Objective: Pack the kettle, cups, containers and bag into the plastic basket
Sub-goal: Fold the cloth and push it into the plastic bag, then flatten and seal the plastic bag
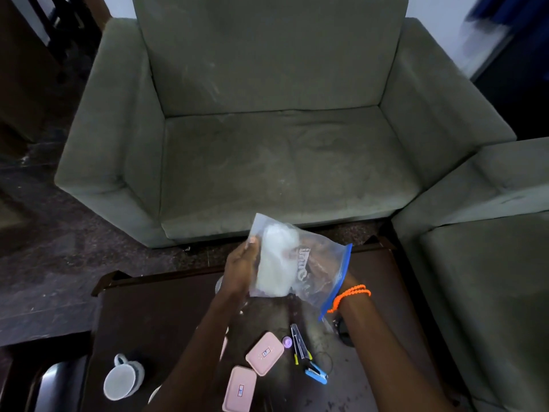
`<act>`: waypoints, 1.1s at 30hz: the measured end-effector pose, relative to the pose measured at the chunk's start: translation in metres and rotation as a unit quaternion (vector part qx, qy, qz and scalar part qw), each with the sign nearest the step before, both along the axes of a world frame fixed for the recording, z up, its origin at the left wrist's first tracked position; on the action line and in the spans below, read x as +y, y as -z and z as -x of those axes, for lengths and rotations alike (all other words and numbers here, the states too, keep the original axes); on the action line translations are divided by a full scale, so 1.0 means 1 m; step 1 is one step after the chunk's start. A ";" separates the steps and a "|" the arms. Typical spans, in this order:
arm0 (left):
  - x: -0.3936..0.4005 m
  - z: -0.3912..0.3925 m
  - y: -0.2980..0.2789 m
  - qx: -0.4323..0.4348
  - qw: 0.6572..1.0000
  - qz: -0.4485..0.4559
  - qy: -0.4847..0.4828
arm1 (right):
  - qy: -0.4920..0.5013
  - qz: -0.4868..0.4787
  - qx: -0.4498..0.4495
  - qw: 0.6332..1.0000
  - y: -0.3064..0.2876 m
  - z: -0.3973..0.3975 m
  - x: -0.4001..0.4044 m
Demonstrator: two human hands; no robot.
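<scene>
I hold a clear zip bag with a blue seal strip and white contents above the dark table. My left hand grips its left side. My right hand, with an orange bead bracelet on the wrist, is mostly hidden behind the bag's sealed edge and holds it there. On the table lie two pink lidded containers and a grey cup tipped on its side near the front left. No basket or kettle shows in view.
A grey-green armchair stands beyond the table and a second one to the right. A stapler-like tool, a blue object, a small purple cap and a dark object lie near the containers.
</scene>
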State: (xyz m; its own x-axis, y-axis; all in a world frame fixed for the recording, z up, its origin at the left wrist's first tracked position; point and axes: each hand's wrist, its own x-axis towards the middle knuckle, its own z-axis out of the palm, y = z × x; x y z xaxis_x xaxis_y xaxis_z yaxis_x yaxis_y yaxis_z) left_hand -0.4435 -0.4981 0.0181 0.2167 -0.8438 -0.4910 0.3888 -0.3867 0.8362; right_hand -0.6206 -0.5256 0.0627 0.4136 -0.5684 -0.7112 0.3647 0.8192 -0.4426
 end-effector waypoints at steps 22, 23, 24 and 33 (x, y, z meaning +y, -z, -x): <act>0.039 0.001 0.061 0.186 0.978 -0.020 -0.093 | 0.248 0.175 0.467 0.830 0.034 0.142 0.087; 0.041 0.005 0.064 0.186 0.978 -0.024 -0.095 | 0.224 0.170 0.532 0.799 0.043 0.150 0.099; 0.042 0.009 0.065 0.189 0.977 -0.029 -0.095 | 0.203 0.163 0.583 0.770 0.051 0.154 0.109; 0.053 0.036 0.075 0.213 0.970 -0.069 -0.092 | 0.133 0.144 0.705 0.682 0.109 0.138 0.142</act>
